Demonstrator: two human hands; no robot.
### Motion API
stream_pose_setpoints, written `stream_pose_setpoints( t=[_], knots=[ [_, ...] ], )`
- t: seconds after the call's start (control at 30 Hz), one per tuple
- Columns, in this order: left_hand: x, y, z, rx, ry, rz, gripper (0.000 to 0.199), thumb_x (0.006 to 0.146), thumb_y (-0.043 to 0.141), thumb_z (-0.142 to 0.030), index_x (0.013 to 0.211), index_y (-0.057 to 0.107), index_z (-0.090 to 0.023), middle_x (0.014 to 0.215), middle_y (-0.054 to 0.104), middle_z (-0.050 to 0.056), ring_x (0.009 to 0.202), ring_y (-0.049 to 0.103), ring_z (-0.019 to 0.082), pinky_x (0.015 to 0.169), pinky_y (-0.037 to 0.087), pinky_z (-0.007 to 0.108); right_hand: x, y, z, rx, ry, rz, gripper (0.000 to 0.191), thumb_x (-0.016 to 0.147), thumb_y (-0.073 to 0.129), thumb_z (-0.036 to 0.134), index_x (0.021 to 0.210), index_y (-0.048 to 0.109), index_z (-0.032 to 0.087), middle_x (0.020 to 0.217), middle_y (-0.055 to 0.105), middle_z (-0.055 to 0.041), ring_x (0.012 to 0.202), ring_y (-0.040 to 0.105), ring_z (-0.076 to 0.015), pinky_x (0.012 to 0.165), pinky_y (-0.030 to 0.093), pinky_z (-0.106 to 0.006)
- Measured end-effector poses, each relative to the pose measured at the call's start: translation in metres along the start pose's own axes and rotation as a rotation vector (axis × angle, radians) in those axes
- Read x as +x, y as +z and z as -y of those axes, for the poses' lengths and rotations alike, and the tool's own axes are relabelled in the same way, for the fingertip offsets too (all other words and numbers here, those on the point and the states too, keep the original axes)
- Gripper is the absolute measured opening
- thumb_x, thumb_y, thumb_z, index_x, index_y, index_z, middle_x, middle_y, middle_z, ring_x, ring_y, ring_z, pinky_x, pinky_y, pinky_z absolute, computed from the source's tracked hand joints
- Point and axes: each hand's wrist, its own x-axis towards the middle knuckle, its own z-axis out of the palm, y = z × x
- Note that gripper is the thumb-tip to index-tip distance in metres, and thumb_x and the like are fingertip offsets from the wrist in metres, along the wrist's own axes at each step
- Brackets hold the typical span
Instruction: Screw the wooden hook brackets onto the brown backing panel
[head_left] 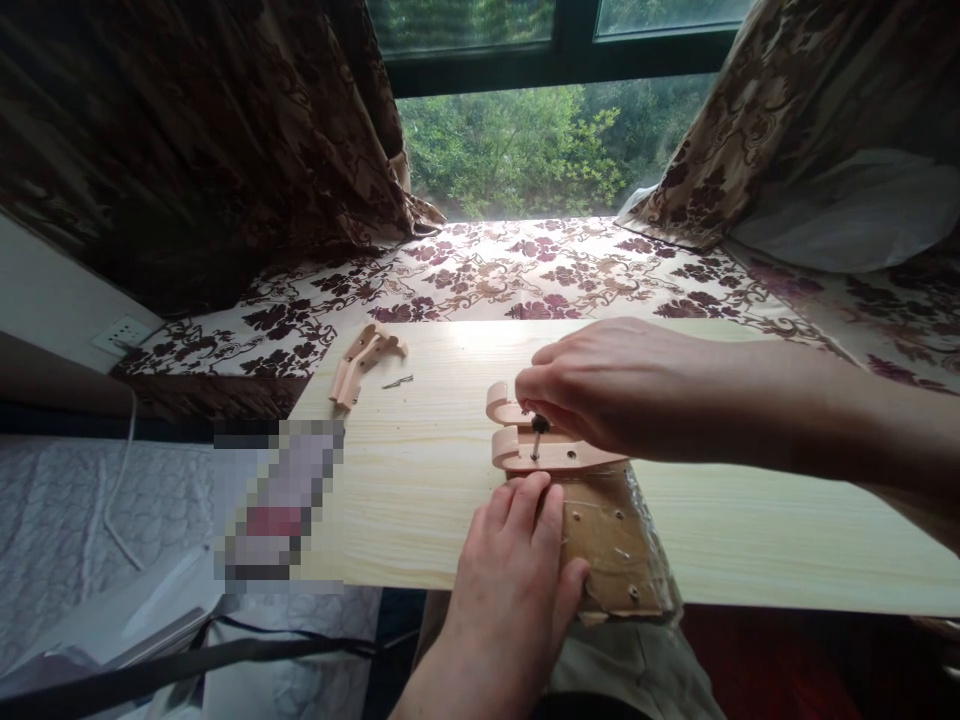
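My right hand (581,385) is closed round a screwdriver, mostly hidden in the fist. Below the fingers its short shaft (537,440) points down at a screw in the nearer curved wooden piece (514,452). Beside that lies a second wooden piece (496,400) with a rounded, hooked end, partly covered by my right hand. My left hand (514,560) rests flat, fingers stretched and thumb apart, on a tape-wrapped cardboard piece (600,560). Its fingertips touch or nearly touch the nearer wooden piece. Several small screws (619,514) lie or stick on the cardboard.
On the pale wooden board (420,470) lie more wooden pieces (364,360) at the far left, with small metal parts (397,382) near them. A blurred-out item (289,500) covers the board's left edge. A flower-patterned window seat (525,270) stands behind, between curtains (300,150).
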Motion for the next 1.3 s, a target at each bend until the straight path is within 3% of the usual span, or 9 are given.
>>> stream_pose_setpoints(
  t=[0.2, 0.37, 0.5, 0.7, 0.8, 0.93, 1.13, 1.3],
  knots=[
    [0.000, -0.001, -0.002, 0.003, 0.000, 0.011, 0.052, 0.082, 0.061, -0.020, 0.131, 0.048, -0.009, 0.135, 0.049, 0.016, 0.117, 0.047, 0.033, 0.097, 0.046, 0.052, 0.002, -0.008, 0.004, -0.044, 0.115, 0.052, 0.021, 0.086, 0.051, 0.019, 0.065, 0.049, 0.021, 0.057, 0.049, 0.0029, 0.045, 0.030, -0.0103, 0.046, 0.021, -0.030],
    [-0.001, -0.001, -0.001, 0.005, -0.021, 0.017, 0.052, 0.083, 0.059, -0.021, 0.132, 0.048, -0.010, 0.136, 0.049, 0.015, 0.120, 0.046, 0.033, 0.099, 0.045, 0.053, -0.010, -0.010, 0.000, 0.022, -0.019, -0.074, 0.019, 0.084, 0.057, 0.018, 0.066, 0.053, 0.021, 0.060, 0.053, 0.0037, 0.047, 0.037, -0.0101, 0.046, 0.024, -0.028],
    [0.000, 0.000, 0.000, 0.010, -0.011, 0.009, 0.051, 0.082, 0.059, -0.021, 0.131, 0.048, -0.009, 0.134, 0.050, 0.016, 0.119, 0.047, 0.034, 0.098, 0.045, 0.053, -0.013, -0.006, 0.000, 0.058, -0.074, -0.089, 0.025, 0.086, 0.056, 0.014, 0.063, 0.049, 0.020, 0.060, 0.050, 0.0044, 0.049, 0.036, -0.0095, 0.047, 0.026, -0.028],
    [-0.001, 0.000, 0.000, 0.005, -0.002, -0.004, 0.051, 0.081, 0.061, -0.020, 0.130, 0.050, -0.009, 0.134, 0.050, 0.016, 0.118, 0.048, 0.033, 0.097, 0.046, 0.052, -0.005, -0.005, 0.005, -0.039, 0.058, -0.018, 0.027, 0.086, 0.054, 0.018, 0.061, 0.044, 0.021, 0.054, 0.039, 0.0050, 0.044, 0.026, -0.0104, 0.044, 0.022, -0.030],
    [-0.001, -0.001, 0.000, 0.005, 0.001, 0.001, 0.051, 0.081, 0.061, -0.020, 0.130, 0.050, -0.008, 0.134, 0.051, 0.016, 0.118, 0.048, 0.034, 0.097, 0.046, 0.053, -0.005, -0.008, 0.005, -0.056, 0.087, 0.016, 0.023, 0.086, 0.055, 0.020, 0.063, 0.049, 0.021, 0.053, 0.044, 0.0046, 0.043, 0.031, -0.0106, 0.043, 0.023, -0.030],
    [0.000, -0.001, 0.000, 0.009, -0.010, 0.008, 0.051, 0.081, 0.060, -0.020, 0.130, 0.050, -0.009, 0.134, 0.050, 0.016, 0.118, 0.047, 0.034, 0.097, 0.046, 0.053, -0.011, -0.012, 0.004, -0.002, -0.013, 0.005, 0.014, 0.080, 0.062, 0.017, 0.068, 0.056, 0.022, 0.059, 0.054, 0.0050, 0.047, 0.039, -0.0111, 0.044, 0.025, -0.028],
    [0.000, 0.001, 0.000, 0.008, 0.002, -0.007, 0.051, 0.081, 0.061, -0.020, 0.130, 0.050, -0.008, 0.133, 0.051, 0.017, 0.118, 0.047, 0.034, 0.096, 0.046, 0.054, -0.012, -0.002, -0.001, 0.061, -0.077, -0.062, 0.024, 0.086, 0.057, 0.015, 0.066, 0.046, 0.021, 0.062, 0.050, 0.0043, 0.051, 0.034, -0.0102, 0.048, 0.025, -0.028],
    [0.001, -0.001, 0.000, 0.011, -0.004, 0.001, 0.052, 0.081, 0.061, -0.019, 0.130, 0.049, -0.009, 0.134, 0.050, 0.016, 0.118, 0.048, 0.033, 0.097, 0.046, 0.052, -0.007, -0.001, 0.001, 0.023, 0.006, -0.017, 0.024, 0.087, 0.053, 0.016, 0.064, 0.044, 0.020, 0.057, 0.042, 0.0047, 0.046, 0.026, -0.0099, 0.046, 0.021, -0.028]
  ],
)
